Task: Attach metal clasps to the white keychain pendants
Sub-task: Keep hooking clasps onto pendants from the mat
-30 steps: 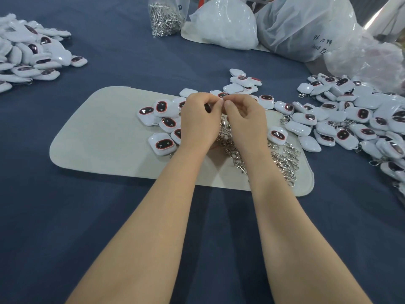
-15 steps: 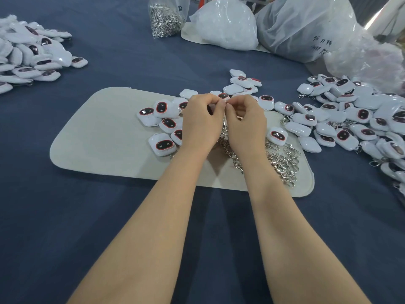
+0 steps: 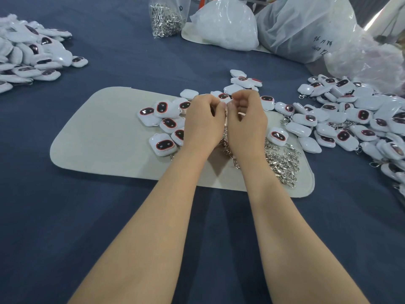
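My left hand [image 3: 201, 122] and my right hand [image 3: 246, 125] meet fingertip to fingertip over the beige mat [image 3: 105, 137]. The left hand's curled fingers grip a white pendant, which is almost wholly hidden. My right hand pinches a metal clasp [image 3: 225, 116] that hangs down between the two hands. Loose white pendants [image 3: 163, 145] with dark red-rimmed faces lie on the mat just left of my hands. A heap of metal clasps [image 3: 282, 163] lies on the mat under and to the right of my right wrist.
A large pile of pendants [image 3: 361, 115] spreads over the blue cloth at the right; another pile [image 3: 32, 55] sits at the far left. At the back stand a clear bag of clasps [image 3: 166, 20] and bulky plastic bags [image 3: 306, 25].
Both hands have stayed together at the same spot. The fingers have shifted slightly as they work the clasp, and the right hand's fingers have curled in more.
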`<state>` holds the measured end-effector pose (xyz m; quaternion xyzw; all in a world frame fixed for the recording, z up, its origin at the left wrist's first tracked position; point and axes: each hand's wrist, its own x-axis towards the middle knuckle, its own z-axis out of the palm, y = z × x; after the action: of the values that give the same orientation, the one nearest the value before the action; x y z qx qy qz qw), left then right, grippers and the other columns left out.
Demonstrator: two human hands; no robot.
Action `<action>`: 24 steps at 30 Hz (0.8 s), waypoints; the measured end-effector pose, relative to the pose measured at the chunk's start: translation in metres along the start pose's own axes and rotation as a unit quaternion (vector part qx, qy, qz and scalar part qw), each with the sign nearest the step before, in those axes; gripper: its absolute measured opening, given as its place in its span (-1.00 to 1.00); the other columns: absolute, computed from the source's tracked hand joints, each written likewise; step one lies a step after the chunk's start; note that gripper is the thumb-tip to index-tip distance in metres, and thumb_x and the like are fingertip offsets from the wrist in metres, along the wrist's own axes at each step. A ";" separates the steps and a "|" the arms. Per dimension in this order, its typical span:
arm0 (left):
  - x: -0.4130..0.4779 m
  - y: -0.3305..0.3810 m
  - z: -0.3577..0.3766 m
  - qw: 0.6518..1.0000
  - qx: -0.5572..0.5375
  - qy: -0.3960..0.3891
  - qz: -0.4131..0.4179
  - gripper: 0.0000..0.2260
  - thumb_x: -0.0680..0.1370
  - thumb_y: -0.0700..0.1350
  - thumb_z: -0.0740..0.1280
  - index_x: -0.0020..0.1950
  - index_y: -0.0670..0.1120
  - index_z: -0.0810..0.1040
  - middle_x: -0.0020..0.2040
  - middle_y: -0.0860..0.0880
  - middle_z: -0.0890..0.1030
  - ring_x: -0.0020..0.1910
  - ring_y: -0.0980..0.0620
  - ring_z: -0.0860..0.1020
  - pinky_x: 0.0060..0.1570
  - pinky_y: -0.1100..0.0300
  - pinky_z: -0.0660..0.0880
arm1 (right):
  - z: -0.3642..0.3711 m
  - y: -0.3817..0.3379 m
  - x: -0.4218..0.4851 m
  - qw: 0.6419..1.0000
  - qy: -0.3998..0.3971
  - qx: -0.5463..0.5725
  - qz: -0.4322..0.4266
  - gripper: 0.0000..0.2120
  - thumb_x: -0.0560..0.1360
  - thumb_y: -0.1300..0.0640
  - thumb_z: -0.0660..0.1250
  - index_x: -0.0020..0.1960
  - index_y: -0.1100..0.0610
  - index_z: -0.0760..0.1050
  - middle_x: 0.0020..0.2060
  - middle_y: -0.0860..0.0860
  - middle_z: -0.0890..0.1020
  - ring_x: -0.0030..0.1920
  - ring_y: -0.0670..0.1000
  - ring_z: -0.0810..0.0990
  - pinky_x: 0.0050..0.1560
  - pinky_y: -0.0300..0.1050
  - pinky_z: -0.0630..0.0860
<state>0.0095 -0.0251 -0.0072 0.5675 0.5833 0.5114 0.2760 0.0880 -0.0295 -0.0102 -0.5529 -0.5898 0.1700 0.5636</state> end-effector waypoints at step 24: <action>0.001 -0.004 0.000 1.000 0.009 -0.002 0.010 -0.89 0.57 -0.09 0.29 -0.17 0.01 0.51 -0.07 -0.02 0.58 -0.18 0.12 0.44 -0.29 0.48 0.30 | 0.002 0.005 0.000 0.995 -0.023 -0.091 -0.040 -0.83 0.53 0.33 0.18 0.01 0.19 0.51 -0.08 0.04 0.61 -0.02 0.07 0.54 0.04 -0.04 0.46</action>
<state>0.0074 -0.0236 -0.0102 0.5766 0.5821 0.5076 0.2665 0.0890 -0.0266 -0.0151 -0.5740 -0.6370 0.1058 0.5036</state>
